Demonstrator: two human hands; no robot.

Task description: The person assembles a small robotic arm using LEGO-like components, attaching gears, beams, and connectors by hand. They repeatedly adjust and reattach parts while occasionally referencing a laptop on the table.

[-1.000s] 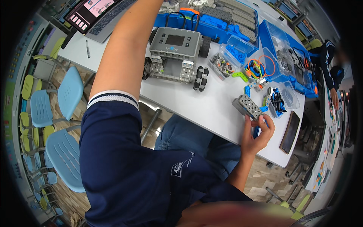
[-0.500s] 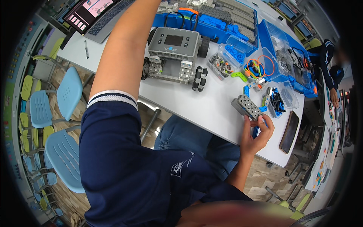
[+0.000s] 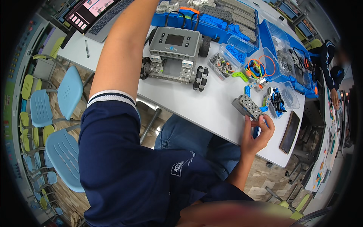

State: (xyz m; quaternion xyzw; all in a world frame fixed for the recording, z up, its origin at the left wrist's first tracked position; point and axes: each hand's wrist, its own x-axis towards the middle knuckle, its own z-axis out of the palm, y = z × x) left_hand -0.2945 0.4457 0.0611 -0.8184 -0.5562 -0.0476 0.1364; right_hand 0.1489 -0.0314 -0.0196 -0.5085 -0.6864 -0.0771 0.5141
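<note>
On the white bench [image 3: 204,109], crowded with blue parts trays [image 3: 281,45] and a grey wheeled robot [image 3: 174,53], the right hand [image 3: 257,134] pinches a grey perforated block [image 3: 247,106] near the front edge, steadying it, while the left arm reaches beyond view.

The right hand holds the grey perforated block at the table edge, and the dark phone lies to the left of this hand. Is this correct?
Not quite. In the head view the right hand does hold the grey perforated block at the table edge, but the dark phone lies to its right.
</note>
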